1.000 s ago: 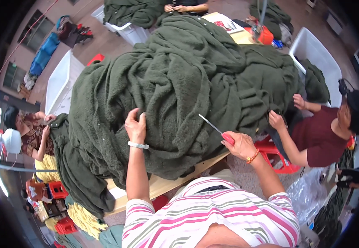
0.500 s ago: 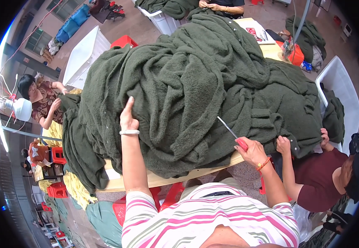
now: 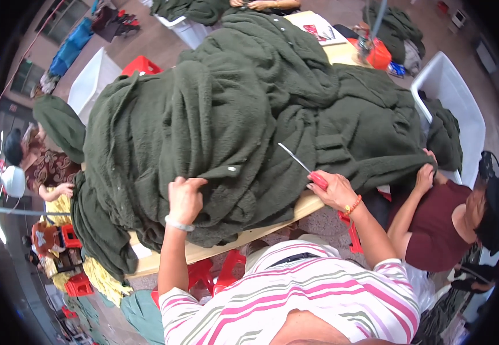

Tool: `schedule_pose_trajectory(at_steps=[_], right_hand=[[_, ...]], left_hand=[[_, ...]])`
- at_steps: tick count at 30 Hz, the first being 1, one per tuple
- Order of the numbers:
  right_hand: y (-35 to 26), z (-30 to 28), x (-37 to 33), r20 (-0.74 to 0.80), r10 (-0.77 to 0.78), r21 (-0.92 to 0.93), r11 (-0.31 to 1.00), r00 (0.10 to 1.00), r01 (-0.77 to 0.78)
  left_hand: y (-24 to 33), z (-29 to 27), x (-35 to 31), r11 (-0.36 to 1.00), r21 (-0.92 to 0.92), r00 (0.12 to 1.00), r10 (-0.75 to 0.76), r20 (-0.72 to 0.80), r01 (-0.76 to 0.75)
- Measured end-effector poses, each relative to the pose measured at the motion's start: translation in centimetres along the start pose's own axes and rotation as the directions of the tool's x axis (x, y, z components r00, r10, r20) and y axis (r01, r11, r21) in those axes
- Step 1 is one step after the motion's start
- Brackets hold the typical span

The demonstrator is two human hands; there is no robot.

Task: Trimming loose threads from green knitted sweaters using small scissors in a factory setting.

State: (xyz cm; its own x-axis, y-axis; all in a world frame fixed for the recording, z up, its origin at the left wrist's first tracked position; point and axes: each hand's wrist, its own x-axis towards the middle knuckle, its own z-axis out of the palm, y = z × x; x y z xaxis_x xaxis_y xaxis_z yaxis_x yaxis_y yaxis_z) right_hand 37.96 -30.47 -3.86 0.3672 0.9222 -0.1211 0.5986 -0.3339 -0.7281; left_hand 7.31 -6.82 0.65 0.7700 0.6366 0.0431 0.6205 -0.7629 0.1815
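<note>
At eight o'clock, closed left hand [image 3: 185, 200] grips green cloth [image 3: 232, 115]; at three, curled right hand [image 3: 335, 191] holds red-handled tool [image 3: 318, 180], tip best angled clear!

A fisheye view looks down from head height, over the white, pink-striped fabric shirt [image 3: 295, 287]. It faces forward, near the mounded dark-green fleecy cloth [image 3: 220, 126].

The left hand [image 3: 185, 200], earlier open over the dark green cloth [image 3: 238, 109], now grips a fold of it, drawn nearer the body. At left, a co-worker's green piece [image 3: 60, 127] now rises high; the right co-worker's hands [image 3: 425, 178] have come closer together.
</note>
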Motion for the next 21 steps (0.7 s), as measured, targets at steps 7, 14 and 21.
schedule_pose_trajectory(at_steps=[7,14,21], right_hand=[[1.6,0.3,0.7,0.028,0.009,-0.029,1.000,1.000,-0.008],[2.4,-0.1,0.7,0.040,0.029,-0.014,1.000,0.999,-0.028],[0.9,0.2,1.8,0.087,-0.012,-0.007,1.000,0.996,0.013]], left_hand=[[-1.4,-3.3,-0.6,0.993,0.111,0.894,0.010,-0.448,0.044],[-2.1,-4.6,-3.9,0.821,0.449,0.889,-0.143,-0.434,0.352],[10.3,0.1,9.6,0.972,0.228,0.922,0.145,-0.359,-0.064]])
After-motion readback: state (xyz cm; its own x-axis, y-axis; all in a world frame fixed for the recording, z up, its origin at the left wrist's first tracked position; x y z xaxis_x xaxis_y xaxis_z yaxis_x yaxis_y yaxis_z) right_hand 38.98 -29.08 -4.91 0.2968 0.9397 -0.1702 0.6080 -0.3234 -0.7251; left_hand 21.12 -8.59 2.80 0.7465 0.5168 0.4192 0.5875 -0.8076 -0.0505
